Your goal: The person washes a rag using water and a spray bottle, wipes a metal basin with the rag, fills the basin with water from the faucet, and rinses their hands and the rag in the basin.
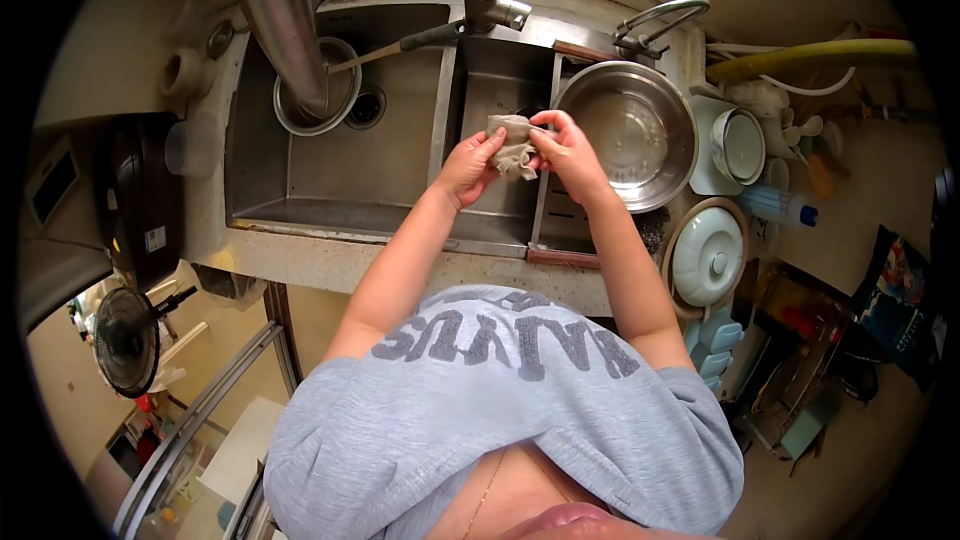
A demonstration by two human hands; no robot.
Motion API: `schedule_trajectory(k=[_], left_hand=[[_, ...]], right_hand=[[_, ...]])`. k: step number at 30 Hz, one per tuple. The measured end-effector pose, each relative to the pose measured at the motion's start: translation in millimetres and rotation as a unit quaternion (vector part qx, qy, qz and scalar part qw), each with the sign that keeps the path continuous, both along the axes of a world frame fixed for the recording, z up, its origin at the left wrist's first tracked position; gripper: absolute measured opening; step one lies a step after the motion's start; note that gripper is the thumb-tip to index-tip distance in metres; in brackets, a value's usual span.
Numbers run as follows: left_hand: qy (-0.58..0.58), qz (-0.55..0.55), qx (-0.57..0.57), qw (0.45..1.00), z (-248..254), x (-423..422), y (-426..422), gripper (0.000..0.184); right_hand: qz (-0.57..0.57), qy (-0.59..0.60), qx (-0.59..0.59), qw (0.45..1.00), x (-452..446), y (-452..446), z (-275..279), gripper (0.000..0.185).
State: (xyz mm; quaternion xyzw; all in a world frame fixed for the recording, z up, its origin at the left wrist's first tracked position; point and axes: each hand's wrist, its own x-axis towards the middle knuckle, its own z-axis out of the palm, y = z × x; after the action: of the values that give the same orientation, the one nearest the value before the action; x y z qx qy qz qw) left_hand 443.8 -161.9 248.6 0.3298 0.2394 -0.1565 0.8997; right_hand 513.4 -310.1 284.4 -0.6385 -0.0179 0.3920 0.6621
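Over the small right basin of the sink (pixel 440 130), a crumpled beige-grey cloth (pixel 514 145) hangs between my two hands. My left hand (pixel 470 168) pinches its left side, thumb on top. On the other side, my right hand (pixel 568 152) grips the cloth's right edge between thumb and fingers. The lower part of the cloth falls in wrinkled folds. To the right of my right hand sits a large round steel basin (pixel 675 130), apart from the cloth.
A metal bowl (pixel 345 118) and a long-handled tool (pixel 430 35) are at the left basin. The faucet (pixel 485 5) rises behind the sink. A white lidded dish (pixel 707 255) and a stacked bowl (pixel 738 145) stand at the right. A black fan (pixel 127 340) is lower left.
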Motion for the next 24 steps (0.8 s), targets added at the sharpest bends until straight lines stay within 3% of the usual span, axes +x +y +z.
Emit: schedule_trajectory(k=[3,5,10,14,16,19,22,23,24], left_hand=[[0.013,0.03,0.054,0.998,-11.9,2.6,0.7,0.029],[0.008,0.071,0.061,0.996,-21.4,4.1,2.3,0.028],[0.055,0.087,0.07,0.992,-18.7,3.9,7.9,0.033],[0.066,0.087,0.057,0.992,-32.6,0.1,11.2,0.035],[0.069,0.087,0.055,0.992,-33.5,-2.2,11.6,0.036],[0.072,0.082,0.044,0.993,-33.8,-5.6,13.6,0.035],[0.087,0.087,0.05,0.991,-32.5,-9.8,13.8,0.035],[0.098,0.094,0.053,0.989,-34.8,-12.0,14.0,0.034],[0.099,0.097,0.056,0.989,-34.5,-13.1,14.2,0.034]], right_hand=[[-0.037,-0.137,-0.092,0.986,14.0,-15.1,1.2,0.019],[-0.137,-0.229,-0.111,0.957,31.7,-27.7,11.0,0.012],[-0.37,-0.404,-0.114,0.829,128.5,-72.9,71.4,0.011],[-0.378,-0.52,-0.145,0.752,222.6,-79.5,105.0,0.028],[-0.347,-0.5,-0.149,0.78,278.7,-75.5,100.4,0.05],[-0.332,-0.52,-0.312,0.723,323.6,-57.3,113.6,0.068],[-0.356,-0.513,-0.242,0.743,367.8,-49.1,115.6,0.083],[-0.344,-0.459,-0.085,0.815,387.6,-50.3,109.2,0.07],[-0.326,-0.49,-0.133,0.797,392.4,-53.8,110.4,0.062]])
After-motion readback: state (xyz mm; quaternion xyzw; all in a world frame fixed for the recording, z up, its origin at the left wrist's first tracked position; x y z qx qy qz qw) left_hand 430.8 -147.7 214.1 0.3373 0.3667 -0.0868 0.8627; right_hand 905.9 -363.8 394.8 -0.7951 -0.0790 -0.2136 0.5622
